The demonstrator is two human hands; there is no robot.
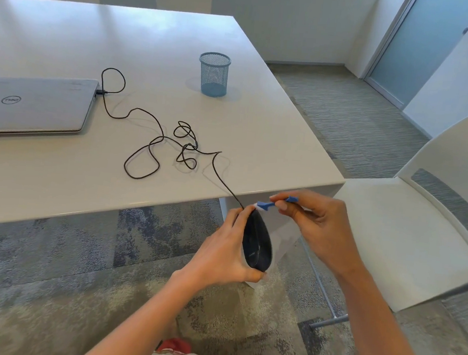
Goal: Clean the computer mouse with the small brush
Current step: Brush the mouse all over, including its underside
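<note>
I hold the black wired mouse (258,243) off the table (152,57), below its near edge, so that loosened dust falls toward the carpet and not onto the work surface. My left hand (220,257) wraps the mouse from its left side, thumb under the rear end and fingertips near the front, and tilts it on edge; this turns the top shell toward my right hand (317,227) and steadies it against brush pressure. My right hand pinches the small blue brush (267,205) between thumb and forefinger, close to the head for fine control, with the pale bristle end at the front of the mouse where the cable (157,139) enters. The cable runs slack in loops across the table to the closed laptop (32,103), so the mouse can be turned freely. I cannot see the underside of the mouse or the scroll wheel. My fingers cover most of the brush handle, and whether the bristles actually touch the shell is hard to make out.
</note>
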